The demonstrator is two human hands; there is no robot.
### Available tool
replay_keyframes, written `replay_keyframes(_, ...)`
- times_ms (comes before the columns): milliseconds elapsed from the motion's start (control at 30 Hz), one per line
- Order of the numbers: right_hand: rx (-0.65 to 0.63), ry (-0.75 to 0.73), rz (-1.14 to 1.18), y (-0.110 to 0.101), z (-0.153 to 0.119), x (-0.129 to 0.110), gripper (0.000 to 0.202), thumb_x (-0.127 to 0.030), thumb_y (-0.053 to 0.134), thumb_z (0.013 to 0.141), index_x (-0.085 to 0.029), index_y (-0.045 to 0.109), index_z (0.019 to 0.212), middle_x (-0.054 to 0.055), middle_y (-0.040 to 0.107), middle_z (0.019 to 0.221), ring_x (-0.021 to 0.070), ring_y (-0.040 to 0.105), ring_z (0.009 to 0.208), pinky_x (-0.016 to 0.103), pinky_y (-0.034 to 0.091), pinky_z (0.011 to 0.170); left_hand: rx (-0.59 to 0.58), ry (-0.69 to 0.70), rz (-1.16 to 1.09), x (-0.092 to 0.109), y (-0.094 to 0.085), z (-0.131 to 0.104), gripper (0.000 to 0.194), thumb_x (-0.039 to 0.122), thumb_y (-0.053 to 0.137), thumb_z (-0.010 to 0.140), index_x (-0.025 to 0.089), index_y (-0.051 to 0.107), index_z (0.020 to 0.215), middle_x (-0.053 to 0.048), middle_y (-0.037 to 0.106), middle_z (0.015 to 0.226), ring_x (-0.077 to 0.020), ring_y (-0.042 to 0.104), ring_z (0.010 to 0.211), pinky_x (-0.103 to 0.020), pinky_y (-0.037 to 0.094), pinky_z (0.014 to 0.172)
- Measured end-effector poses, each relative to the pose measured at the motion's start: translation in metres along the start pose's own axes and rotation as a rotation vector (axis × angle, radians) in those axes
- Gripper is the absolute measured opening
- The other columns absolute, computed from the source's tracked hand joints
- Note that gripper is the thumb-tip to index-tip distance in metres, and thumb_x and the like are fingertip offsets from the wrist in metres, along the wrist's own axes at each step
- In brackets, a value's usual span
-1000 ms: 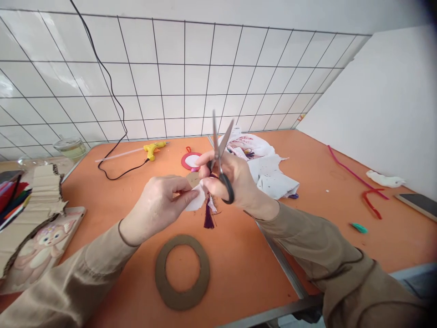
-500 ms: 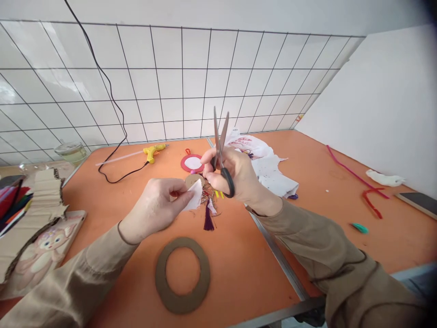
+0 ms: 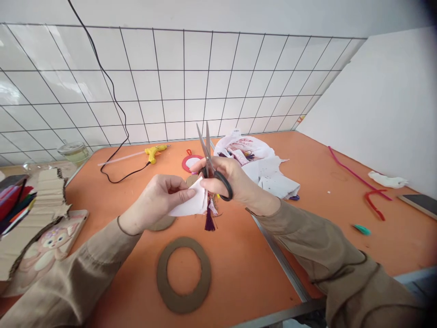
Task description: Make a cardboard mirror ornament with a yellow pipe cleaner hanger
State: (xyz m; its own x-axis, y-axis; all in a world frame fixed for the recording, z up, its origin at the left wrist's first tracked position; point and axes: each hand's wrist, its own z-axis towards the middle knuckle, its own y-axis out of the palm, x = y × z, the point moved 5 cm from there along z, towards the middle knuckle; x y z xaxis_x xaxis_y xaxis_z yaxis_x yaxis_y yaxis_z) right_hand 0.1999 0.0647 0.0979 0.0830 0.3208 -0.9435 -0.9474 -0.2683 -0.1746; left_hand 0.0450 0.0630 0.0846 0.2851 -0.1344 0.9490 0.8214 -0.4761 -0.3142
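My left hand (image 3: 162,198) pinches a piece of white paper (image 3: 191,203) between thumb and fingers. My right hand (image 3: 228,180) is wrapped round black-handled scissors (image 3: 208,155), their blades apart and pointing up. The right fingertips are at the paper's upper right edge. Below the hands a cardboard ring (image 3: 163,278) lies flat on the orange table (image 3: 246,273). A brown disc (image 3: 163,223) shows partly beneath the left hand. Just behind the paper are a dark purple tassel (image 3: 209,219) and a red-rimmed round piece (image 3: 191,162), partly covered by the right hand.
A yellow glue gun (image 3: 155,152) with a black cord lies at the back left. Torn cardboard (image 3: 37,214) and a picture board (image 3: 51,250) are at the left. Behind the right hand sits a white plastic bag (image 3: 262,150). Pipe cleaners (image 3: 358,175) lie at the right.
The scissors have moved down and left with my right hand, which has come close to the paper. More of the paper shows, and the brown disc under the left hand has come into view.
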Motion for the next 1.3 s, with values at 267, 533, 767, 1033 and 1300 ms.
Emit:
replay_keyframes(267, 0.016, 0.130, 0.161, -0.002, 0.001, 0.008, 0.027, -0.032, 0.075, 0.069, -0.018, 0.063, 0.088, -0.001, 0.060, 0.078, 0.0125, 0.057, 0.071, 0.027, 0.046, 0.063, 0.005, -0.098, -0.306, -0.011, 0.001, 0.006, 0.049, 0.055, 0.087, 0.056, 0.014, 0.059, 0.057, 0.001, 0.054, 0.047, -0.0066, 0.042, 0.039, -0.020, 0.028, 0.038)
replay_keyframes(533, -0.003, 0.157, 0.105, 0.001, 0.002, 0.009, 0.029, -0.031, 0.077, 0.063, -0.018, 0.063, 0.085, -0.005, 0.053, 0.070, 0.0105, 0.051, 0.064, 0.026, 0.042, 0.060, 0.042, -0.137, -0.407, -0.015, 0.005, 0.005, 0.046, 0.049, 0.089, 0.057, 0.015, 0.058, 0.061, 0.003, 0.055, 0.048, -0.0057, 0.042, 0.038, -0.019, 0.027, 0.035)
replay_keyframes(767, -0.025, 0.109, 0.025, 0.002, 0.003, 0.015, 0.025, -0.020, 0.068, 0.064, -0.017, 0.066, 0.089, -0.007, 0.051, 0.062, 0.0086, 0.048, 0.055, 0.024, 0.038, 0.052, 0.031, -0.143, -0.403, -0.017, 0.010, 0.005, 0.048, 0.051, 0.089, 0.060, 0.015, 0.056, 0.062, 0.003, 0.052, 0.049, -0.0066, 0.044, 0.041, -0.020, 0.030, 0.036)
replay_keyframes(1033, -0.014, 0.139, 0.048, 0.005, 0.002, 0.011, 0.025, -0.020, 0.065, 0.062, -0.016, 0.064, 0.087, -0.008, 0.051, 0.060, 0.0067, 0.045, 0.052, 0.022, 0.035, 0.049, 0.003, -0.129, -0.412, -0.012, 0.013, 0.003, 0.044, 0.050, 0.084, 0.067, 0.013, 0.060, 0.064, 0.003, 0.051, 0.051, -0.0053, 0.041, 0.042, -0.019, 0.027, 0.038)
replay_keyframes(1300, -0.024, 0.094, 0.065, 0.006, 0.001, 0.012, 0.029, -0.017, 0.066, 0.063, -0.016, 0.063, 0.092, -0.007, 0.054, 0.065, 0.0079, 0.050, 0.055, 0.023, 0.038, 0.052, 0.033, -0.111, -0.360, -0.009, 0.013, 0.003, 0.036, 0.043, 0.082, 0.067, 0.014, 0.060, 0.062, 0.002, 0.054, 0.051, -0.0063, 0.044, 0.042, -0.020, 0.029, 0.039)
